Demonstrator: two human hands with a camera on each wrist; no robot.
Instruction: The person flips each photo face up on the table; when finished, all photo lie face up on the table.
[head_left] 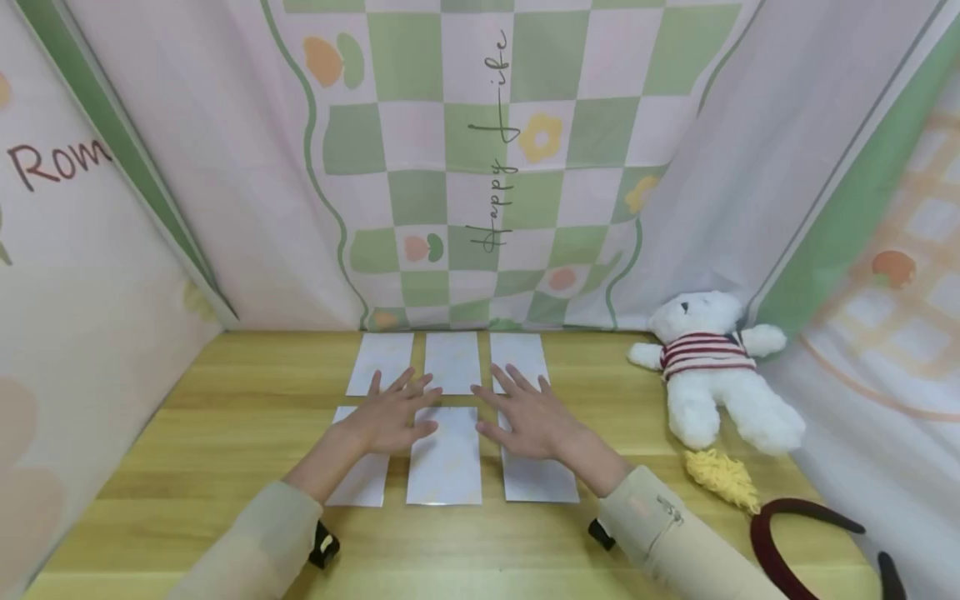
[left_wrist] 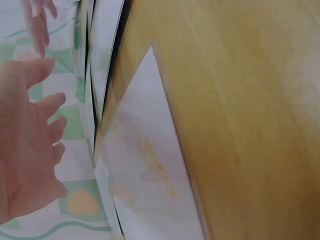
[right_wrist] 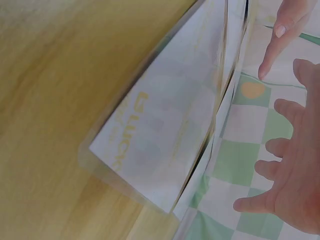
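Several white cards lie flat on the table in two rows of three. My left hand (head_left: 390, 421) is held above the left side, between the back left card (head_left: 380, 357) and the front left card (head_left: 360, 485). Over the front right card (head_left: 543, 483) and the back right card (head_left: 522, 354) is my right hand (head_left: 536, 421). Both hands are palm down, fingers spread, holding nothing. The wrist views show them raised off the cards. Between them lie the front middle card (head_left: 446, 471) and back middle card (head_left: 452, 358). Yellow lettering reads "LUCK" on a card (right_wrist: 155, 120) in the right wrist view.
A white teddy bear (head_left: 708, 358) in a striped shirt lies at the table's right. Below it are a yellow yarn bundle (head_left: 720, 479) and a dark red headband (head_left: 768, 542). A checked curtain (head_left: 480, 192) hangs behind the table (head_left: 225, 450).
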